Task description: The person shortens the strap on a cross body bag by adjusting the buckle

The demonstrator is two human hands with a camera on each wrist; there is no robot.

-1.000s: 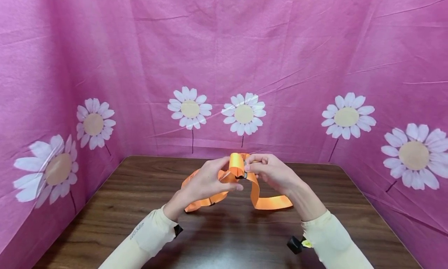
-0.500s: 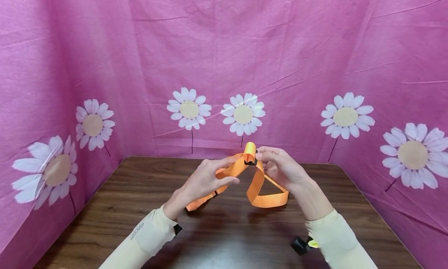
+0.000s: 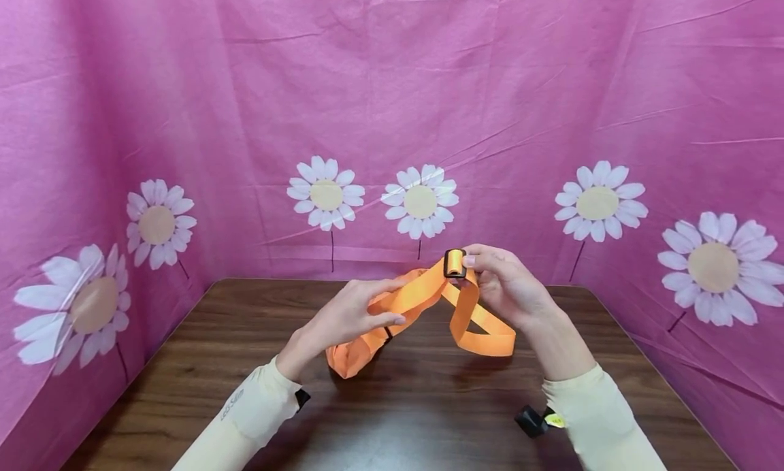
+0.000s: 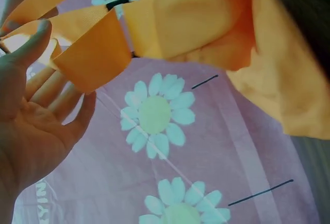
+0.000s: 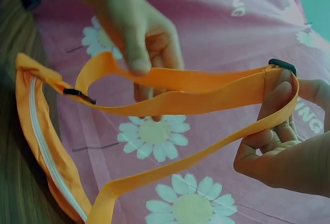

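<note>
An orange pouch (image 5: 64,175) with a white zip hangs low at the left in the right wrist view, joined to an orange webbing strap (image 3: 421,295). My right hand (image 3: 520,290) pinches the strap at a black slider buckle (image 3: 448,264), raised above the table. The webbing loops down below that hand. My left hand (image 3: 333,318) is around the strap's left stretch, thumb in front and fingers behind, thumb and fingers spread apart. A second black fitting (image 5: 79,95) sits on the strap close to the pouch.
A dark wood-grain table (image 3: 398,423) lies below both hands. Pink cloth (image 3: 392,83) printed with white daisies surrounds it at the back and sides. A small black device (image 3: 530,422) sits under the right sleeve.
My right hand has moved up and to the right with the slider buckle. The webbing bulge through the buckle has flattened, and the strap between the hands has lengthened.
</note>
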